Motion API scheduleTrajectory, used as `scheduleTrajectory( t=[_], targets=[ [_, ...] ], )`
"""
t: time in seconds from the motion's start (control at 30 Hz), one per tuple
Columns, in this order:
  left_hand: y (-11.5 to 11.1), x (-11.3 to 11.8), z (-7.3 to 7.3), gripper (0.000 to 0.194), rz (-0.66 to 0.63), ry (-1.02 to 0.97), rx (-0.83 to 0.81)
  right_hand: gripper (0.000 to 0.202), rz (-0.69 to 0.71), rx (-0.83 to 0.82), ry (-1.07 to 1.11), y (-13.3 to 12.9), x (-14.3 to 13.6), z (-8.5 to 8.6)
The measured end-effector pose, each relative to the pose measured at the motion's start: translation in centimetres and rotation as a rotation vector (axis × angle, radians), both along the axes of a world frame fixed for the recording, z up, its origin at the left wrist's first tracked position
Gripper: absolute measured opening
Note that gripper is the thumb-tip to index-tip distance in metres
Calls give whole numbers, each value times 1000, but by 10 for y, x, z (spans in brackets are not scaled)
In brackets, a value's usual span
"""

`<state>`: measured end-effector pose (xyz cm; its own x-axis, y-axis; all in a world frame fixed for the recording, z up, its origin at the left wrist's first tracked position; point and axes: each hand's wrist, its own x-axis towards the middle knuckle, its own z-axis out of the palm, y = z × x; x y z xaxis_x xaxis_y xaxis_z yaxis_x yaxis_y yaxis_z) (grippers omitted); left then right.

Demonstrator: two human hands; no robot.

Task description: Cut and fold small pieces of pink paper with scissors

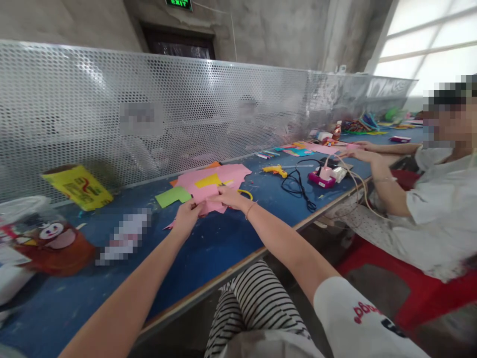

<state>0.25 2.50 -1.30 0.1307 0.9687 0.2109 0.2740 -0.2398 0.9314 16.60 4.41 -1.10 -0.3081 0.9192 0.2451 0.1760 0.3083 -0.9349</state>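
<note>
My left hand (190, 213) is closed on the left edge of a small piece of pink paper (209, 206), held just above the blue table. My right hand (231, 198) pinches the same piece from the right, its fingers partly covering it. Behind both hands lie larger pink paper sheets (238, 172) with a yellow paper piece (208, 180) on top. A green paper piece (172, 197) is left of the stack. Beside my right wrist shows a yellow curved handle (246, 193); the rest of that tool is hidden.
A yellow glue gun (275, 171) and a purple power strip (321, 180) with cables lie to the right. Drink cup (55, 248) and yellow packet (80, 188) stand left. A perforated metal screen (186, 114) backs the table. A co-worker (439, 199) sits at the right.
</note>
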Motion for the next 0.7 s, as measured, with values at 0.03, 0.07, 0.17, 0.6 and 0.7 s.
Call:
scheduleTrajectory(
  t=[0.03,0.07,0.17,0.6,0.7],
  targets=[
    [2,-1,-1,38,-11,-13,-5,27,-4,23,-29,0,0,0],
    [3,-2,-1,40,-2,-20,-12,28,-9,33,-45,1,0,-1],
    [5,-4,0,41,6,-23,-42,28,-24,39,-43,4,0,-3],
    [11,-8,1,37,70,-43,-86,28,122,-73,117,7,-2,-2],
    [9,-9,2,36,87,1,-40,27,135,-61,122,9,-2,-4]
  ],
)
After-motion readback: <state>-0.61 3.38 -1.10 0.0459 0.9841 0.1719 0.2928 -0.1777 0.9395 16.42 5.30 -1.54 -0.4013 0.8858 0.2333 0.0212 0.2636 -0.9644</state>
